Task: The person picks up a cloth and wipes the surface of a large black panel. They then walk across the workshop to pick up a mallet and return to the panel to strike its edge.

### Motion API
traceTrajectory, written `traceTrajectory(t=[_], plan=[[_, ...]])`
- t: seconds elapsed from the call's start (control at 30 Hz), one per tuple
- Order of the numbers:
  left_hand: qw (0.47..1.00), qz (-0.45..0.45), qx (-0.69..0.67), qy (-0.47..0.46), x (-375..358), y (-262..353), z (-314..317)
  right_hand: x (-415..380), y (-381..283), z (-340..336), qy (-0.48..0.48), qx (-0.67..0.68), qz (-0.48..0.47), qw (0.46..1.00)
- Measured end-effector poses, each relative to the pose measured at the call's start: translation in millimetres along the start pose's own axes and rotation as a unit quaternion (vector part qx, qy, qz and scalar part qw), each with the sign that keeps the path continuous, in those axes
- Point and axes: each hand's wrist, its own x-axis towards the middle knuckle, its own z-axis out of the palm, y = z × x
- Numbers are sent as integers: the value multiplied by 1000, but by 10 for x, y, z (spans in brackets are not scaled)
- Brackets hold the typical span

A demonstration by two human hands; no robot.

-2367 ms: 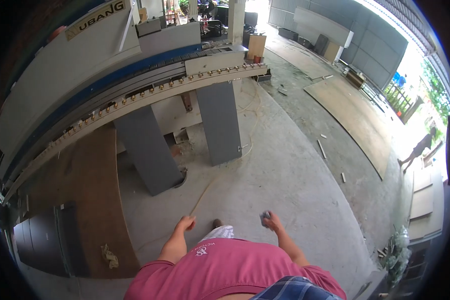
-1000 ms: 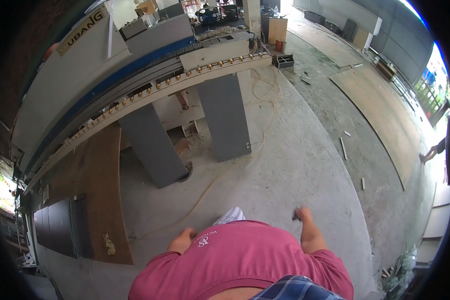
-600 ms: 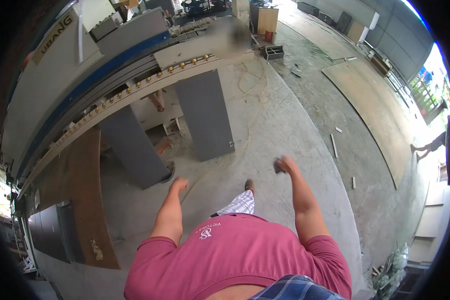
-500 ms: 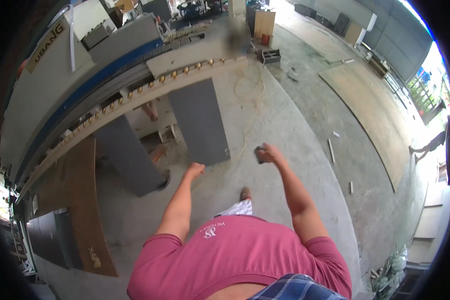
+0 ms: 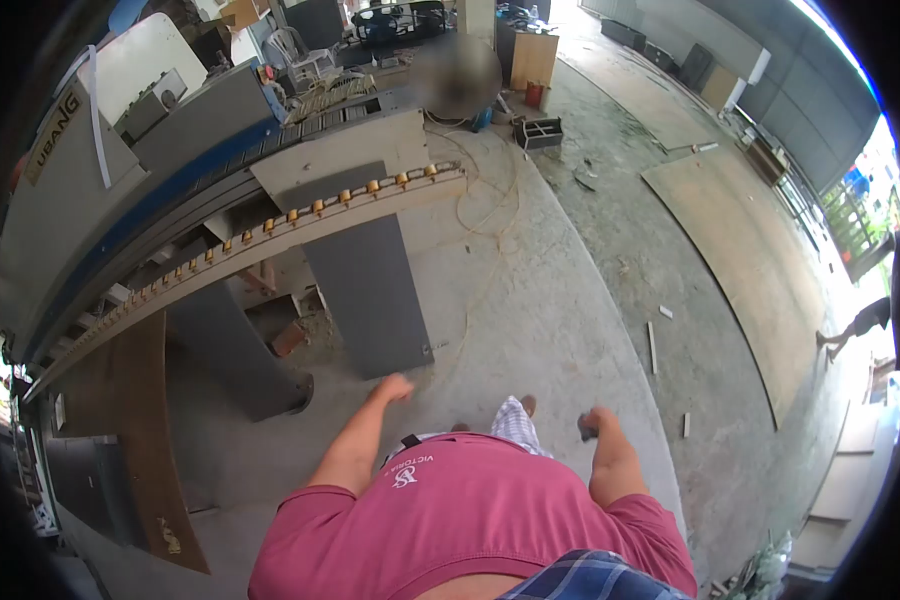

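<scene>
My left hand (image 5: 396, 388) is closed in front of my body, near the lower end of a dark grey panel (image 5: 370, 295); whether anything is in it is too small to tell. Out to the right, my right hand (image 5: 597, 421) is wrapped round a small dark object (image 5: 587, 428) that I cannot make out. Two grey panels stand under a long rail with brass-coloured rollers (image 5: 318, 207), the second panel (image 5: 235, 350) being further left.
A large machine (image 5: 70, 190) fills the upper left. Brown boards (image 5: 135, 430) lean at the left. A thin cable (image 5: 485, 235) lies on the floor. On the right are a large flat board (image 5: 735, 270), a toolbox (image 5: 538, 133) and a person's legs (image 5: 855, 328).
My right hand has swung down and to the right with the dark object. My left hand is slightly lower in view. The panels and rail have shifted left and down as my view moved.
</scene>
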Motion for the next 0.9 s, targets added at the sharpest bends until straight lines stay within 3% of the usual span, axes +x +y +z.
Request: traceTrajectory(t=[0.1,0.17,0.23,0.27,0.33,0.37,0.4,0.43,0.47,0.5,0.53,0.57,0.67,0.73,0.77,0.83,0.9], plan=[[969,-248,-1,0,-177,-518,151,232,162,-223,-6,68,-7,998],[954,-272,124,-21,26,-783,332,863,225,-284,12,115,-28,993],[961,-266,60,-44,251,-235,131,1741,196,-338,99,126,-147,976],[963,-260,-2,-68,414,79,17,1859,38,-607,73,100,-152,981],[984,-169,14,-55,947,798,-232,2090,-454,-1299,23,95,-202,975],[984,-170,-2,-46,1061,1344,-466,2053,-752,-1663,-3,77,-183,980],[992,-110,40,-46,1820,1325,-355,2178,-966,-1947,19,38,-246,968],[988,-66,101,-96,1996,1918,-683,1960,-1198,-2415,10,33,-287,957],[997,-31,41,-56,2223,2366,-912,1689,-1429,-2888,-3,45,-287,957],[970,169,177,8,2883,2491,-985,1708,-1527,-3223,16,74,-333,940],[971,173,148,69,2745,3144,-1402,1968,-1641,-3401,84,64,-397,912],[943,245,203,97,2943,3486,-1652,2035,-1714,-3693,92,53,-428,898],[972,202,86,86,3014,4413,-2304,1776,-1812,-4627,49,35,-370,927],[989,102,7,109,3172,4756,-2560,2038,-1773,-4996,62,23,-379,923],[989,102,6,108,3269,4842,-2601,2170,-1743,-5141,74,16,-389,918],[993,78,26,86,3564,4841,-2599,2416,-1639,-5442,74,10,-382,921],[958,195,208,43,4544,4263,-2190,2764,-1482,-5710,87,-13,-385,919]])
